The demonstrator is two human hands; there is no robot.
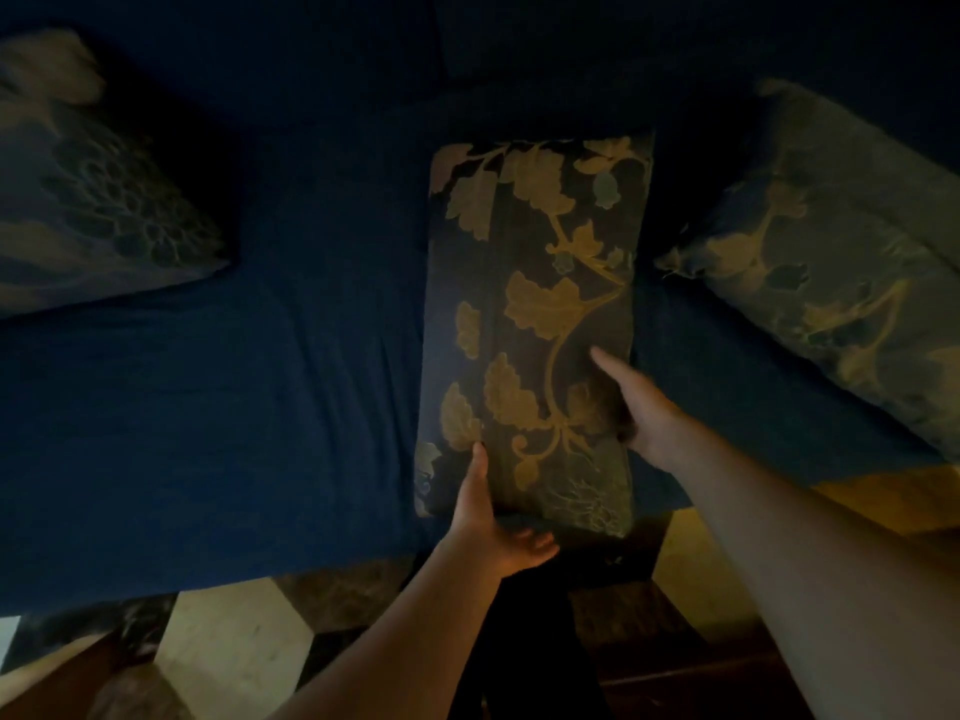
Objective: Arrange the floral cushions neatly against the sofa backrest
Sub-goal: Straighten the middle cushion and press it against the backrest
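The room was dim, and the sofa seat [234, 407] lay as a broad stretch of deep blue cloth, smooth but for a few soft creases. On it, lengthwise from the front edge toward the sofa backrest [519, 59], lay the middle cushion [530, 330], a long rectangle of dark woven fabric with raised golden leaves and curling vines. Its far end nearly met the backrest, though in the gloom I could not tell whether it touched.

The left hand [488, 522] held the cushion's near left corner, thumb laid up along the top face and fingers curled beneath the edge, so that grip was closed on the cushion. The right hand [644, 407] clasped the cushion's right side, thumb stretched flat across the patterned face, the other fingers tucked out of sight behind the edge.

Left of the middle cushion, well apart, the left cushion [88, 189] sat puffed and squarish, with a scalloped flower motif. To its right, near, the right cushion [841, 272] slanted, paler and faded. Below the seat's front edge showed a tiled floor [228, 646] of pale and dark marbled squares.
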